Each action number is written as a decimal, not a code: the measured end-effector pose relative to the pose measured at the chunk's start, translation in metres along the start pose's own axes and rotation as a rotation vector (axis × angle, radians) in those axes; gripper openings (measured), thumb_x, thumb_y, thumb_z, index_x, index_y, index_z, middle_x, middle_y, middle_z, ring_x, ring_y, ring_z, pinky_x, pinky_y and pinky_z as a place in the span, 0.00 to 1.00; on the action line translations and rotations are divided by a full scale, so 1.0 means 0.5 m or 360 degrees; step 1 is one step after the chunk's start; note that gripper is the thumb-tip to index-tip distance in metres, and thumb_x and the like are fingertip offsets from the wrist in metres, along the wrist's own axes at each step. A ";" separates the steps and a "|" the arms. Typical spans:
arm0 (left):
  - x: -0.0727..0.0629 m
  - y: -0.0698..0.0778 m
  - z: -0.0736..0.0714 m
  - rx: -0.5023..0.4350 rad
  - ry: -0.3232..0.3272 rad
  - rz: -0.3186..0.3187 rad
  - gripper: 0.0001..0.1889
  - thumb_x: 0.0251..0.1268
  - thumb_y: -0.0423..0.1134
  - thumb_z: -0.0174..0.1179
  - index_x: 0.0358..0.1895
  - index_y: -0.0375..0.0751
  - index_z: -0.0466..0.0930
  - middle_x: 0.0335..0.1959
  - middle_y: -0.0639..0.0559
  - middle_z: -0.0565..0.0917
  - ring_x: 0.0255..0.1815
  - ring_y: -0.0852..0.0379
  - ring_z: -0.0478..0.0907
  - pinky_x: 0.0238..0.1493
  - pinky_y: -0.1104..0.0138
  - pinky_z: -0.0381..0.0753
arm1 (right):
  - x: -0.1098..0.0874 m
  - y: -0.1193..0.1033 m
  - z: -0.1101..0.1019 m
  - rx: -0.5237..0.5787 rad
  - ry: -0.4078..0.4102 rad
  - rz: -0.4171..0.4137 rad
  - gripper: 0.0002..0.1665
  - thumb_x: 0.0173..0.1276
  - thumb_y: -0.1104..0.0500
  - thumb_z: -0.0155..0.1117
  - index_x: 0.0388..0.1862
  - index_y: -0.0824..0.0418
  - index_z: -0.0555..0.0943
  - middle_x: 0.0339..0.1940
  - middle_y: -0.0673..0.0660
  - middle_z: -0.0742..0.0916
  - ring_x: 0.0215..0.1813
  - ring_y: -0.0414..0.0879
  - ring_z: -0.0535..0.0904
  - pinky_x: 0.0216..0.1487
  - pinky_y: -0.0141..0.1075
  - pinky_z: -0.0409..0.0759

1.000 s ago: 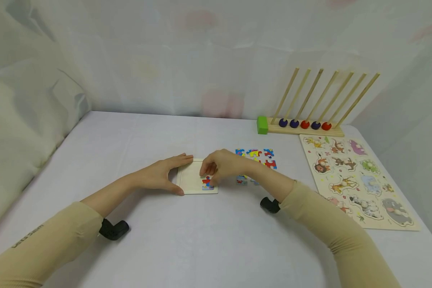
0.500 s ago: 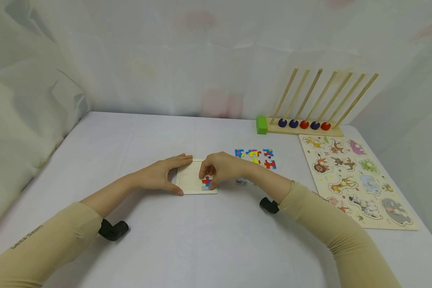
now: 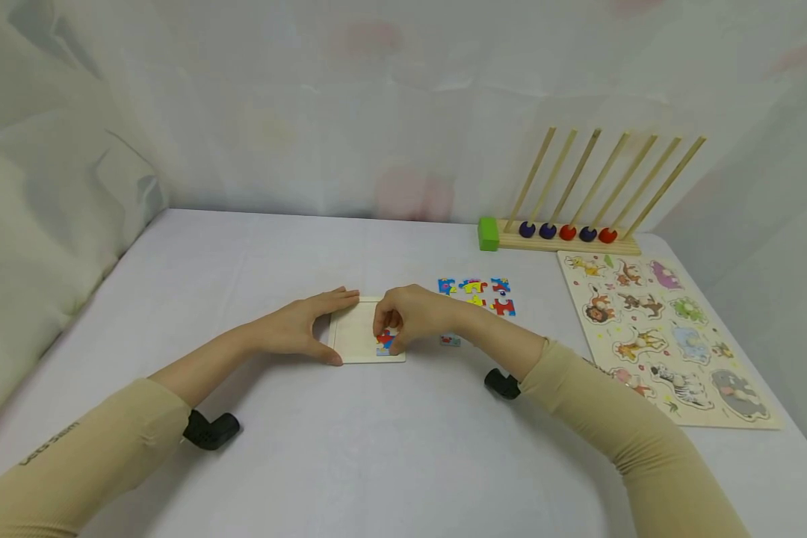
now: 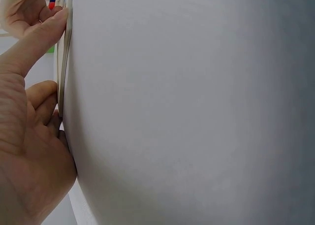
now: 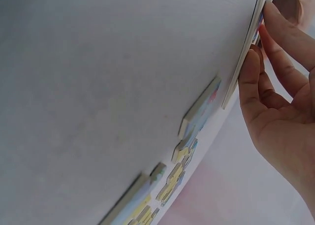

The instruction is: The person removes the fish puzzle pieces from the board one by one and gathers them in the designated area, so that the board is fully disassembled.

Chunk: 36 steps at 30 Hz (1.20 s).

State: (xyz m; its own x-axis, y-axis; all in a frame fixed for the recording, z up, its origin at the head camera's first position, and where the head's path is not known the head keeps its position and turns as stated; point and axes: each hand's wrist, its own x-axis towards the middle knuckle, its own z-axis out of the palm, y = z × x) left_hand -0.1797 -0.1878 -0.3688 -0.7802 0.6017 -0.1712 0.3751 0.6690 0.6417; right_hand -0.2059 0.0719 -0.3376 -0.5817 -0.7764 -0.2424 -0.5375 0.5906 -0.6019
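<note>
A shallow pale wooden puzzle tray [image 3: 353, 332] lies flat on the white table. My left hand [image 3: 301, 325] holds its left side, thumb at the near edge and fingers at the far edge; in the left wrist view the thumb touches the tray's rim [image 4: 63, 77]. Bent over the tray's right part, my right hand [image 3: 422, 314] pinches a blue and red jigsaw piece [image 3: 383, 345] at the near right corner. Its fingertips partly cover the piece. The right wrist view shows those fingers down at the tray [image 5: 240, 62].
Several loose jigsaw pieces [image 3: 503, 307] lie right of the tray, some hidden by my right forearm. Behind them stands a wooden rod rack [image 3: 568, 240] with beads and a green block [image 3: 489, 234]. An animal peg puzzle board [image 3: 652, 321] lies on the right.
My right fingers have shifted slightly over the jigsaw piece and cover a bit more of it. The left hand and tray stay in place.
</note>
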 end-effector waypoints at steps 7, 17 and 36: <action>0.000 -0.003 0.000 0.0002 0.0004 0.0005 0.56 0.44 0.56 0.77 0.78 0.54 0.55 0.82 0.55 0.53 0.85 0.49 0.45 0.80 0.42 0.50 | 0.003 -0.002 0.001 0.0007 -0.0007 -0.0001 0.15 0.52 0.58 0.81 0.37 0.52 0.85 0.40 0.48 0.84 0.44 0.41 0.76 0.49 0.28 0.78; 0.000 -0.005 -0.001 0.0004 0.0006 0.0017 0.56 0.44 0.57 0.77 0.78 0.54 0.55 0.82 0.55 0.53 0.85 0.49 0.45 0.81 0.43 0.49 | 0.001 -0.011 -0.001 0.0042 -0.0024 -0.0043 0.16 0.52 0.61 0.80 0.37 0.54 0.81 0.36 0.49 0.85 0.40 0.42 0.79 0.45 0.29 0.79; 0.001 -0.001 0.000 0.0013 -0.0008 0.0007 0.56 0.44 0.57 0.76 0.78 0.53 0.55 0.82 0.54 0.52 0.85 0.48 0.44 0.80 0.41 0.48 | -0.051 0.013 -0.087 0.0157 0.0093 -0.0012 0.12 0.60 0.65 0.69 0.41 0.51 0.86 0.40 0.46 0.89 0.44 0.42 0.83 0.47 0.35 0.82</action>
State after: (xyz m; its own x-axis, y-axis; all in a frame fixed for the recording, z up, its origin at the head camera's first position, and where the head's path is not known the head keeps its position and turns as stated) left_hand -0.1804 -0.1877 -0.3690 -0.7760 0.6067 -0.1725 0.3823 0.6699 0.6364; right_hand -0.2210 0.1050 -0.3024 -0.6142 -0.7648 -0.1946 -0.4808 0.5582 -0.6763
